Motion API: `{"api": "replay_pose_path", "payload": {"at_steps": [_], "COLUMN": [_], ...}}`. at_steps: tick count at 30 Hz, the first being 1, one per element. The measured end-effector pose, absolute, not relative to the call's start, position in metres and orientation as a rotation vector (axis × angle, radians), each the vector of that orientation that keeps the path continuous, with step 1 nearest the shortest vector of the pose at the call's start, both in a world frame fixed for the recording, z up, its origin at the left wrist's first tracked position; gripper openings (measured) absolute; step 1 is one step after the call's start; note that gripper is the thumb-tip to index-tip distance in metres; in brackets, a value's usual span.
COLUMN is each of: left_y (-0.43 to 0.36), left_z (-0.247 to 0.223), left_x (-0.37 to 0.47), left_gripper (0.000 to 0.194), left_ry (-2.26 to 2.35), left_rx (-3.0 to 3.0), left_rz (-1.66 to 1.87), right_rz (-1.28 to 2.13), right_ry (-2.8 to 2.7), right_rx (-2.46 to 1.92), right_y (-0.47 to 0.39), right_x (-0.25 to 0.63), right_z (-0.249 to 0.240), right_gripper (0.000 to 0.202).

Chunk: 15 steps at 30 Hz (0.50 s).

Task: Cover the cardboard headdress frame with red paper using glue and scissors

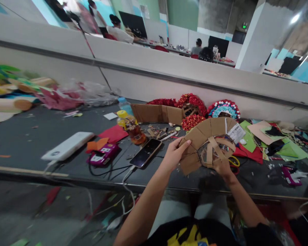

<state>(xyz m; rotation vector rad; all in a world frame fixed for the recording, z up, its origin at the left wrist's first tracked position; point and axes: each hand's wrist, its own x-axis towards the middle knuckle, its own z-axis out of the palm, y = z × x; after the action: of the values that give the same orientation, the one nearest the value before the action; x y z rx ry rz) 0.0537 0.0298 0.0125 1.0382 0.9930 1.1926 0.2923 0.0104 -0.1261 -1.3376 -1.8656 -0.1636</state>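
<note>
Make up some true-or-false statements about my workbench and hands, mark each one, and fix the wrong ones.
1. Both the left hand and the right hand are on the curved cardboard piece. True.
2. The phone lies on top of the white power bank. False: they lie apart on the table, the phone to the right.
3. A white cable runs to the phone. True.
4. The arch with the light blue band is in the left hand. False: it sits near the wall, behind the cardboard piece.
5. The sheet near the purple device is green. False: that sheet is red.
</note>
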Motion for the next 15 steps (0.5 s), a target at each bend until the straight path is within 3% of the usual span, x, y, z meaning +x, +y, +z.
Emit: {"api": "replay_pose_path", "payload": {"at_steps": [3,9,15], "left_y": [0.035,0.031,0.016], "left_z": [0.002,-0.03,-0.044], "left_x": [0.044,0.044,0.054], "left_gripper": [0.043,0.059,0.057], "left_ry": [1.082,1.161,1.24], "left_rx": [1.002,0.758,0.811], "left_rz": [1.271,1.257,1.19], "right_rz": [-0.285,-0.146,0.3], "right_ry": [-1.793,-1.598,-1.401], "right_rx": [-1.329,-1.377,-1.381], "right_y": [-0.002,-0.015,-0.019], "right_x": [0.29,0.277,0.259], "right_z": [-0.131,-0.143,-0.155], "right_gripper": [0.02,0.04,0.047]}}
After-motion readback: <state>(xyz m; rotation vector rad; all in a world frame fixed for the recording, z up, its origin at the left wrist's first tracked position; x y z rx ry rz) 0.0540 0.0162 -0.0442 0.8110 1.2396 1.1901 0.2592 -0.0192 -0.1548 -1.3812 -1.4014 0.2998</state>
